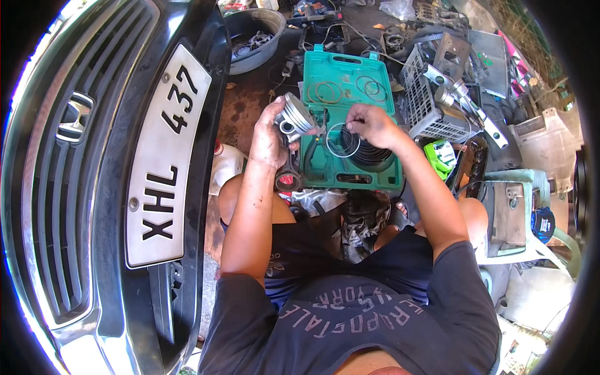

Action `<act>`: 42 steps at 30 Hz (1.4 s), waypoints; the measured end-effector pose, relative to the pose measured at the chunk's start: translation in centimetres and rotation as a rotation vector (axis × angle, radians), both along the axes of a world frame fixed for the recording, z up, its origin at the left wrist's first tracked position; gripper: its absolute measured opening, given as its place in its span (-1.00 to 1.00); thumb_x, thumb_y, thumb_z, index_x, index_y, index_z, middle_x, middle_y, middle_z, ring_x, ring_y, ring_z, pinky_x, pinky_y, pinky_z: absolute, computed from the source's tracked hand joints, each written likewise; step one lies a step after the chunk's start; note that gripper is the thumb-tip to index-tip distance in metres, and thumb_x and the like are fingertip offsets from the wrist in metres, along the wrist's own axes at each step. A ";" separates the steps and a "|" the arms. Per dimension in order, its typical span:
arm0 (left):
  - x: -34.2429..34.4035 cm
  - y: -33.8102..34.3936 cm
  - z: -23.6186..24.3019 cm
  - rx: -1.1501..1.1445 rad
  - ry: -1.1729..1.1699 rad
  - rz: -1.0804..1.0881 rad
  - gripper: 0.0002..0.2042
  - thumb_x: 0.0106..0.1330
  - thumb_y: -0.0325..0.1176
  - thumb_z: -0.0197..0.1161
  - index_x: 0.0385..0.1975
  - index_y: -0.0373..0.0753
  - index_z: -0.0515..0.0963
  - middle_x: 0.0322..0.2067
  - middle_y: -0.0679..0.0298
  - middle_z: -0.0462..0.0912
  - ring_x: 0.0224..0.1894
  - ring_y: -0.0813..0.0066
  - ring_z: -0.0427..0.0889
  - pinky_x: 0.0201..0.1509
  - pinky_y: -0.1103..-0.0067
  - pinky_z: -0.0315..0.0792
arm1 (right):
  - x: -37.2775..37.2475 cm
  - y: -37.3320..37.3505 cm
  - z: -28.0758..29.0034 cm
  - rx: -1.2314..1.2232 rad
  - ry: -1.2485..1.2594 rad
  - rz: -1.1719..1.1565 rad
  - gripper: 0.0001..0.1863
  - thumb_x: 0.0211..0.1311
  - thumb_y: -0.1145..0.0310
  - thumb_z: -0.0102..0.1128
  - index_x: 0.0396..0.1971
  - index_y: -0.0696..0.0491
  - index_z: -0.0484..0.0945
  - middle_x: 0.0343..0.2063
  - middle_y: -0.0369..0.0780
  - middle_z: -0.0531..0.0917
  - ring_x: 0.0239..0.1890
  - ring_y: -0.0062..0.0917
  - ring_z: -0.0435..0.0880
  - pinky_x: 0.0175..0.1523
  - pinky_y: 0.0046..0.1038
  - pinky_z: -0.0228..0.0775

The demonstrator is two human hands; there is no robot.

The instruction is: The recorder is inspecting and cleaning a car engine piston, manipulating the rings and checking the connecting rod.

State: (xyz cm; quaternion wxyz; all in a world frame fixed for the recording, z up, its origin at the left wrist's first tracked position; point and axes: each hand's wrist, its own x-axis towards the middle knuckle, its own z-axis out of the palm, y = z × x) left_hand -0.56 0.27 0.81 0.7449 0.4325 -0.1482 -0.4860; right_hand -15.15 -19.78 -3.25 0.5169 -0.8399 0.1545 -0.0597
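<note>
My left hand (269, 134) grips a silver piston (297, 112), tilted, with a connecting rod (287, 175) hanging beneath it. Just right of it, my right hand (365, 122) pinches a thin metal ring (342, 152) near its top edge, over an open teal plastic case (345, 59). The case's lid holds several thin rings (325, 94). In its lower half sit a black coiled band (375, 157) and a pliers-like tool (311, 153), partly hidden behind my left hand.
A car front (75, 200) fills my left. Behind are a grey basin (269, 25) and scattered parts. At right stand a crate (415, 103) with metal parts, a green package (439, 159) and a pale green chair (534, 178). A white jug (226, 162) is beside my left arm.
</note>
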 end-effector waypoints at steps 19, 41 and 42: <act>-0.6 0.4 0.6 -0.052 0.106 -0.096 -0.46 0.19 0.15 -0.03 -0.13 -0.24 0.46 -0.28 0.11 0.60 -0.52 0.30 0.62 -0.75 0.72 0.19 | 0.8 1.8 0.9 0.370 -0.349 -0.101 -0.86 0.16 0.54 0.13 -0.27 0.17 0.53 -0.39 -0.29 0.59 -0.48 -0.72 0.53 -0.37 -0.64 0.43; -2.7 -1.2 0.6 0.172 -0.041 -0.114 -0.50 0.21 0.27 -0.04 -0.20 -0.07 0.39 -0.54 0.37 0.56 -0.65 0.61 0.53 -0.81 0.80 0.09 | 0.6 2.4 4.4 0.342 -0.373 -0.080 -0.89 0.19 0.57 0.08 -0.27 0.14 0.50 -0.45 -0.34 0.55 -0.53 -0.75 0.50 -0.45 -0.68 0.40; -3.1 -1.2 0.8 0.213 -0.058 -0.101 -0.50 0.21 0.28 -0.05 -0.25 -0.06 0.46 -0.53 0.34 0.58 -0.62 0.56 0.52 -0.75 0.77 0.12 | 0.8 2.8 4.3 0.345 -0.372 -0.051 -0.88 0.19 0.58 0.08 -0.27 0.14 0.50 -0.45 -0.34 0.55 -0.52 -0.74 0.51 -0.45 -0.70 0.39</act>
